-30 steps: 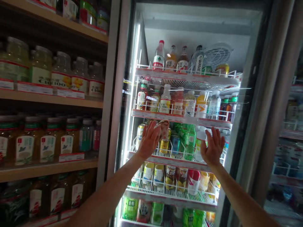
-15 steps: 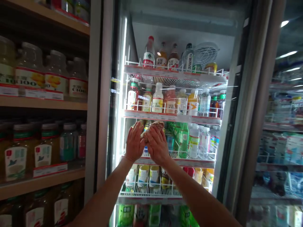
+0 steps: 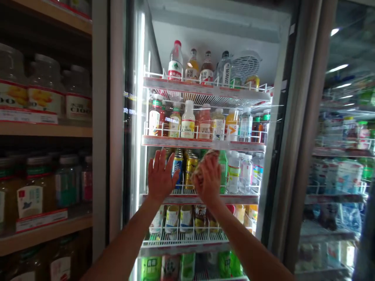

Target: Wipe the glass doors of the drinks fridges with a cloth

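My left hand (image 3: 161,177) is raised with its fingers spread, laid against or just before the glass door (image 3: 222,43) of a lit drinks cooler. To its right, my right hand (image 3: 208,181) is closed on a crumpled brownish cloth (image 3: 198,175), held up at the glass. Part of the cloth is hidden by the fingers. Behind the glass, between the hands, stand a blue can (image 3: 176,169) and a gold can (image 3: 191,169). A green bottle (image 3: 223,168) is partly covered by my right hand.
Wire shelves (image 3: 187,142) inside the cooler hold several bottles and cans. A metal door frame (image 3: 307,128) runs along the right, with another stocked cooler beyond it. On the left, wooden shelves (image 3: 43,128) carry bottled drinks.
My right hand has moved right with the cloth, away from my left hand. The hands were close together before. The view has shifted slightly to the right.
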The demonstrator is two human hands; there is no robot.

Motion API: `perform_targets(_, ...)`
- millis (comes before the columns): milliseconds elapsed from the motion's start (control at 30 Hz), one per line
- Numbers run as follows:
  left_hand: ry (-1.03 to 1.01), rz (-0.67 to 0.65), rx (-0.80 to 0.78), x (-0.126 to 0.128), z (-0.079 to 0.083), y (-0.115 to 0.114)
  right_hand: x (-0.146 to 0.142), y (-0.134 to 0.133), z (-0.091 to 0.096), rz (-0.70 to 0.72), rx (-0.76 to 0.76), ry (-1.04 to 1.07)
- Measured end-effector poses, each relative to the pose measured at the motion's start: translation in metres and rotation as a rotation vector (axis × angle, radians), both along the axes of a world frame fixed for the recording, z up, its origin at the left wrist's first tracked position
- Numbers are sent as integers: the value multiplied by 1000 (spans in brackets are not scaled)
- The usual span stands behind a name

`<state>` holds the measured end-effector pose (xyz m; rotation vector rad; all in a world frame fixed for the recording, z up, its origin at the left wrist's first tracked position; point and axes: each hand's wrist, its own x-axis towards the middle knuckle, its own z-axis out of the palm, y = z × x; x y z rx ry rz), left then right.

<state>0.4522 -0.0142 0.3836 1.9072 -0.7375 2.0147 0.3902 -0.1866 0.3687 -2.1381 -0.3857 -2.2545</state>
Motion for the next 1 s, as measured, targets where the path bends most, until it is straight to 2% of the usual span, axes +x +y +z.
perform_targets(67,0,10,0,0,0,0,2,6,1,-3,-217,68)
perform_targets(100,-3,10,-3,0,0,0,1,-1,2,-17,-269,80)
perform_targets(133,-7,9,-4,0,0,0,-2,-14,5,-41,-254,67)
perform_targets(167,-9,5,-5,0,0,0,-6,-31,7,-74,-180,40)
perform_targets(233,-3,-2,-6,0,0,-1,-12,-63,13,-136,88,-73)
perform_targets(300,8,-12,-8,0,-1,-1,-12,-74,16,-146,268,-144)
perform_targets(333,12,-17,-10,0,-1,-1,-10,-69,16,-135,285,-142)
perform_targets(400,9,-25,-12,1,-1,-1,-4,-46,11,-97,172,-65)
perform_targets(467,13,-30,-5,1,-1,0,-1,-27,7,-69,-26,31)
perform_targets(533,27,-39,-4,2,-2,0,-3,-32,5,-71,-134,76)
perform_targets(567,36,-46,-8,2,-2,0,-6,-45,5,-84,-121,64)
perform_targets(600,45,-53,-15,1,-2,-1,-10,-63,5,-102,-77,45)
perform_targets(700,67,-68,-38,1,-3,-4,-19,-109,7,-148,239,-126)
perform_targets(767,67,-69,-44,0,-4,-5,-18,-109,6,-143,336,-172)
perform_targets(833,54,-63,-39,0,-3,-5,-15,-84,3,-115,233,-101)
perform_targets(900,39,-55,-27,-1,-3,-4,-13,-58,0,-92,35,21)
perform_targets(967,26,-49,-19,0,-3,-2,-15,-55,0,-95,-83,72)
perform_targets(1000,18,-47,-18,0,-2,-2,-18,-66,0,-110,-87,60)
